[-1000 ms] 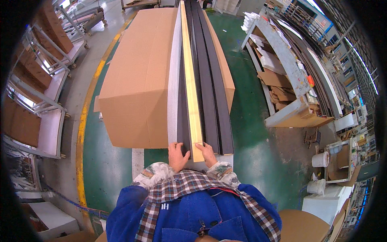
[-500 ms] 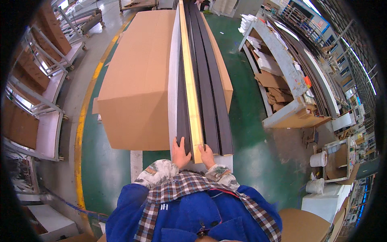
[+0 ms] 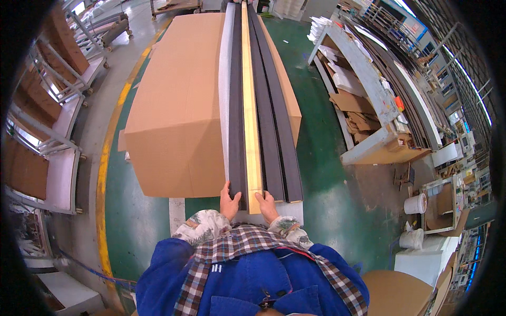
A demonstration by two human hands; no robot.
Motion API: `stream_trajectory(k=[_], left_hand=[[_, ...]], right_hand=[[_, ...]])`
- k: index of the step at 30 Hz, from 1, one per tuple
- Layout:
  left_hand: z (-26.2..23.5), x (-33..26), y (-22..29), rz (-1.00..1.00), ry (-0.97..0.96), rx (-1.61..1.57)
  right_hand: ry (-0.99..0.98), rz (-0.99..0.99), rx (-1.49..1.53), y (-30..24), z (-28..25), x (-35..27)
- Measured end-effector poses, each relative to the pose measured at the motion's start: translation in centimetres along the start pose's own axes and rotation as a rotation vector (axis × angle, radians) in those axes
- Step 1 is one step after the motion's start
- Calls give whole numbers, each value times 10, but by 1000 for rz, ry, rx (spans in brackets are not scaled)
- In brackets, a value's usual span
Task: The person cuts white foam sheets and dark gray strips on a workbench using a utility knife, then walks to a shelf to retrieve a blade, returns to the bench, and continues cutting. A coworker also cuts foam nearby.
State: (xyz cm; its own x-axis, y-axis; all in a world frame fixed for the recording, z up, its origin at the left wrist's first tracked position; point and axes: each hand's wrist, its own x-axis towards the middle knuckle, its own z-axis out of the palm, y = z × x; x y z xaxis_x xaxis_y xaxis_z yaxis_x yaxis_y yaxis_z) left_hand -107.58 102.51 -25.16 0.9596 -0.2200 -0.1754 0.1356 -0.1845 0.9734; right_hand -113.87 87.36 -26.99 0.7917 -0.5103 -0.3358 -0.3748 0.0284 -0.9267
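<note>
A long plank with a pale yellow face (image 3: 253, 158) lies lengthwise among dark grey-brown planks (image 3: 274, 142), its near end sticking out toward me. My right hand (image 3: 268, 206) grips that end, thumb on the yellow face and fingers along its right side. At the near end of the leftmost dark plank (image 3: 236, 137), my left hand (image 3: 230, 202) is spread, its fingers against the plank's left edge and its thumb apart from them. White foam sheeting (image 3: 225, 100) runs along the left of the planks.
Beneath the planks is a large cardboard box (image 3: 174, 105). Another person's hand (image 3: 249, 1) shows partly at the far end. To the right stands a grey metal rack (image 3: 363, 79) with cardboard scraps and long strips; white-shelved trolleys (image 3: 63, 163) line the left, beyond a yellow floor line (image 3: 103, 184).
The yellow-faced plank has rolled, so its yellow face looks wider and faces up. My left hand has shifted slightly left, off the dark plank's top toward its edge.
</note>
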Motion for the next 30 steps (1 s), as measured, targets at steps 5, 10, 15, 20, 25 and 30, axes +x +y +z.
stream_trajectory(k=[5,10,15,20,25,30], left_hand=[[-5,-8,-2,0,9,113],[-11,-7,2,-24,-24,83],[-15,-5,-1,-66,-75,136],[-14,-1,-10,-63,-86,112],[-16,0,-13,-48,-95,149],[-20,1,-12,-66,-172,67]], right_hand=[[63,-15,-59,-8,-11,-6],[48,11,0,-18,-15,-8],[63,-65,-103,-20,-18,-9],[131,-195,-485,-40,-19,-21],[135,-177,-602,-64,-15,-30],[152,-243,-625,-68,-13,-35]])
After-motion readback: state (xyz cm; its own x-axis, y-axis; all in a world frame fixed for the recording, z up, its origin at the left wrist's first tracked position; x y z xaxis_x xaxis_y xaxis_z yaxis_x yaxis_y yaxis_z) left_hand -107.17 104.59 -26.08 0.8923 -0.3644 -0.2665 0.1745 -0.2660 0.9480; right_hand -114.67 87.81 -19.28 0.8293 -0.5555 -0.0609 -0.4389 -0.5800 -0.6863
